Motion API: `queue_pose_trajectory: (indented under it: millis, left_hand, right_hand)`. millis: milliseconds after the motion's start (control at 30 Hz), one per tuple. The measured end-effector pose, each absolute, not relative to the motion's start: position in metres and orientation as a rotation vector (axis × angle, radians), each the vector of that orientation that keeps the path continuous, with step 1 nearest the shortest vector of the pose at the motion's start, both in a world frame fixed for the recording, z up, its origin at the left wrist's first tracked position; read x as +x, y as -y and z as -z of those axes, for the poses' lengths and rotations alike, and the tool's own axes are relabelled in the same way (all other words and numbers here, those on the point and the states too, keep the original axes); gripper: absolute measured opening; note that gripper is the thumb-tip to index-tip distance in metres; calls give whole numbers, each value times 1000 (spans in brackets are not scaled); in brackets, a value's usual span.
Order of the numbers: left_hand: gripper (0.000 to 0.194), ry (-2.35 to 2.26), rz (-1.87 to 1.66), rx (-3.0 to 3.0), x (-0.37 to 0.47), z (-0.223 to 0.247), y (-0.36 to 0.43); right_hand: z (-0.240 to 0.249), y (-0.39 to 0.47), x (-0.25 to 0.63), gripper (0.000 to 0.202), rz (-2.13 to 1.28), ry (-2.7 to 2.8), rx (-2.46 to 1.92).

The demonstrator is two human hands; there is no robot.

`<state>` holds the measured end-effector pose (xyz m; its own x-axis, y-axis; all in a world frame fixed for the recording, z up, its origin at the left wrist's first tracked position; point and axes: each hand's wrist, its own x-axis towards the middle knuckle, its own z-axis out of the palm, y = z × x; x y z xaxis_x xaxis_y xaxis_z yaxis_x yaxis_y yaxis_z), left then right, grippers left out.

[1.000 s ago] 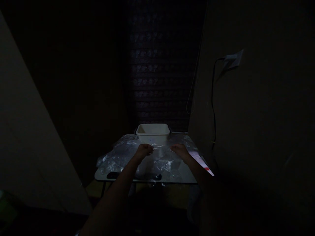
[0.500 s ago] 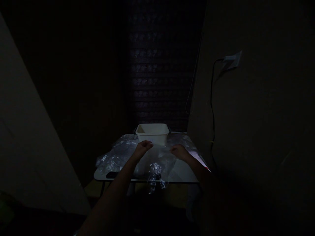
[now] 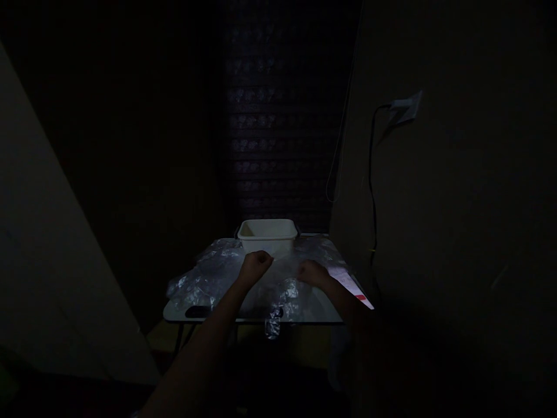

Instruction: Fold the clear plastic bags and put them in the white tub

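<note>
Between my hands hangs a clear plastic bag [image 3: 287, 290], crinkled and shiny, its lower end drooping over the table's front edge. My left hand [image 3: 256, 267] is closed on its upper edge at one side. At the other side my right hand [image 3: 312, 273] is closed on it too, slightly blurred, with its fingertips partly hidden. Just beyond both hands stands a white plastic tub [image 3: 267, 235] with dark side handles; its inside bottom is out of sight.
More clear plastic [image 3: 200, 281] lies spread over the left of the small white folding table [image 3: 174, 313], and some at its back right. A lit screen or sheet [image 3: 348, 284] lies at the right edge. A black cord [image 3: 371, 180] runs down the right wall from an outlet.
My hands have turned inward, their fingers more curled. The bag's hanging end has shifted and crumpled higher. More of the bright sheet at the right shows.
</note>
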<state>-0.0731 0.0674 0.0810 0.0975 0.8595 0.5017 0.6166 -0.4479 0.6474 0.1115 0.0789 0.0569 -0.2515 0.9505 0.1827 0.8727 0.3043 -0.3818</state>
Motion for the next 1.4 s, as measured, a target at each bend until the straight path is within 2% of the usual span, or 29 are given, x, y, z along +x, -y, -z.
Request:
queue_pose_trajectory:
  millis: [167,333,533,633,667,733,867,1000,1033,1133,1200,1300,1400]
  left_hand:
    - [16,-1476,-1361,1894,-92,-86,-68]
    - [12,-1432,-1271,1639,-102,-86,-64]
    - [7,-1047,-580,1522,-95,-83,-36]
    - [12,-919,-152,1451,-99,-87,-24]
    - [15,-928,-103,1437,-102,-88,-23]
    - [18,-1009,-238,1427,-108,-89,-25]
    - [29,-1078,-823,1329,-105,-87,-33]
    - [43,-1061,-907,1329,-78,-83,-31]
    - [42,-1093,-885,1357,-71,-81,-31]
    - [16,-1218,-929,1402,-57,-78,-34]
    - [5,-1272,-996,1359,-55,-76,-39]
    - [3,-1343,-1108,1227,-63,-76,-47]
    - [4,-1399,-1153,1136,-78,-75,-51]
  right_hand:
    - [-65,-82,119,11,-290,2102,-1653]
    - [-85,-86,131,16,-255,1893,-1638]
    - [-109,-81,127,19,174,1830,-1695]
    - [-114,-77,111,20,277,1966,-1634]
    - [-114,-76,105,21,275,2005,-1612]
    - [-113,-75,94,22,253,2041,-1590]
    - [-111,-73,74,20,231,2092,-1544]
    - [-108,-67,54,19,182,2150,-1477]
    - [-108,-66,50,19,149,2157,-1481]
    - [-104,-65,45,19,43,2169,-1484]
    - [-101,-68,49,24,-3,2160,-1413]
    - [-96,-74,61,33,-38,2088,-1367]
    - [-87,-77,76,23,-132,2039,-1542]
